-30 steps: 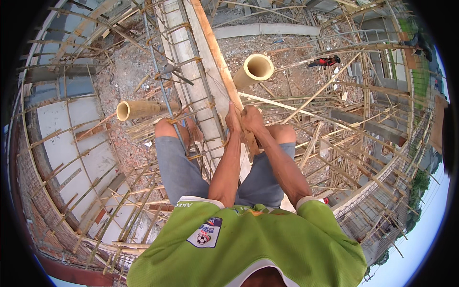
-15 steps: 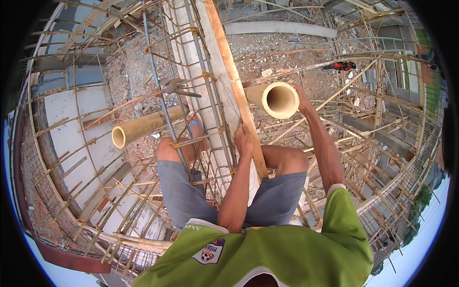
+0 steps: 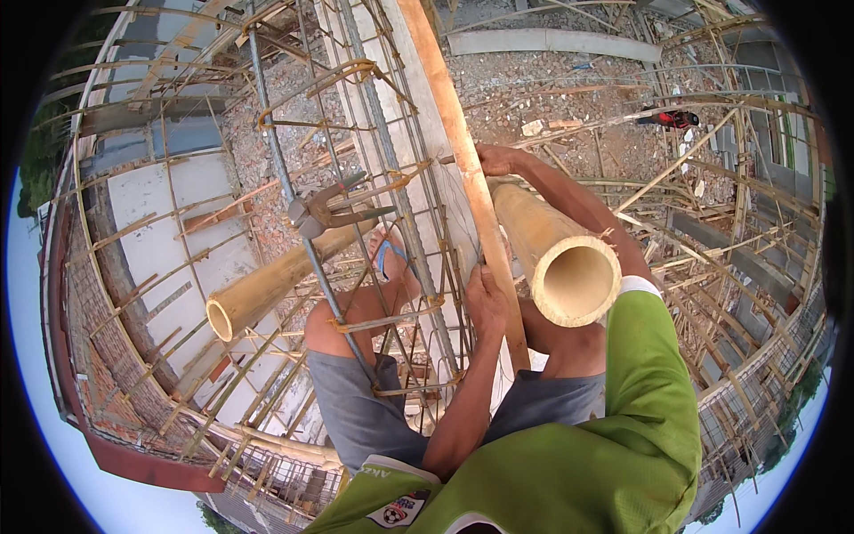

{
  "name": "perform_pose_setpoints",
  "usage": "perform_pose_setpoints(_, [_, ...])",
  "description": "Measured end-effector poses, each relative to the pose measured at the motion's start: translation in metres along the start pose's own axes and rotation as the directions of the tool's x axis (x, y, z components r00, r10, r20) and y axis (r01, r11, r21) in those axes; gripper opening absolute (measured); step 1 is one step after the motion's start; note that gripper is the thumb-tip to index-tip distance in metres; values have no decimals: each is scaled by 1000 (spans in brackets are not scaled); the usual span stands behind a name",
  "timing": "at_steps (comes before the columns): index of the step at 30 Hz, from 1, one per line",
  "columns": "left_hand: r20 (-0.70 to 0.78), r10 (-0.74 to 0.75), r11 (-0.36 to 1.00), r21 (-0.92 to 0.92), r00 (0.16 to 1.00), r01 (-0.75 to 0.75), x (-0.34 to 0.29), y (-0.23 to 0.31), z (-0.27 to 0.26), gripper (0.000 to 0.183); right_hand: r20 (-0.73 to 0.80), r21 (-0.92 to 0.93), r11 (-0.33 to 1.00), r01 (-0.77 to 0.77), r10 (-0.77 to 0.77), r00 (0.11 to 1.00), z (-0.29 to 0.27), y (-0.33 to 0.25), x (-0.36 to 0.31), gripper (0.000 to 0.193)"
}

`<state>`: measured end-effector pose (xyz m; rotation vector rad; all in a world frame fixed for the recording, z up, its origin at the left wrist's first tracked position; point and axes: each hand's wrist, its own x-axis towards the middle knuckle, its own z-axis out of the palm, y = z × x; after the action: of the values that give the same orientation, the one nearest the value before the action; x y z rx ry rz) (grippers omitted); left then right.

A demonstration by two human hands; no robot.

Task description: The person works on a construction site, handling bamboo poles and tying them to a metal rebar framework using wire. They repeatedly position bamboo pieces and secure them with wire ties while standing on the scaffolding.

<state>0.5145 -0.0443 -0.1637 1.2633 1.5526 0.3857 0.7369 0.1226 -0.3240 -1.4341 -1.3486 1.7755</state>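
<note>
My left hand (image 3: 487,298) is closed beside the inner edge of a long wooden board (image 3: 463,147); what its fingers pinch is too small to make out. Thin wires (image 3: 455,191) run along the concrete form just above it. My right hand (image 3: 500,160) is curled against the board's outer edge, farther up. Its forearm passes behind a thick bamboo pole (image 3: 534,236), whose cut end faces me. To the left of the board stands a rebar cage (image 3: 384,133) tied with rusty stirrups. A pair of pincers (image 3: 313,216) hangs on its left bar.
Another bamboo pole (image 3: 258,289) juts out at left, under the cage. My sandalled foot (image 3: 389,258) rests beside the bars. Far below lie rubble (image 3: 534,98), bamboo scaffolding (image 3: 712,334) and a concrete beam (image 3: 556,43). A person in red (image 3: 669,118) is down there.
My right hand has left the bamboo pole's end and reached past it to the board's outer edge. My left hand stays closed at the inner edge. The view has shifted and come closer.
</note>
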Motion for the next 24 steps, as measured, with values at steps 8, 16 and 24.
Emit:
perform_pose_setpoints(8, [-94, 140, 986, 106, 986, -130, 1, 8, -4, 39, -76, 172, 971, 168, -157, 985, 25, 21, 22, 59])
perform_pose_setpoints(16, [-110, 21, 999, 36, 994, -17, 13, 1, -2, 39, 91, -816, 577, 39, 62, 994, -21, -52, -49, 38])
perform_pose_setpoints(24, [-35, -69, 962, 263, 997, 76, 14, 22, -4, 37, -78, -705, 708, -40, -21, 997, -27, -92, -93, 37])
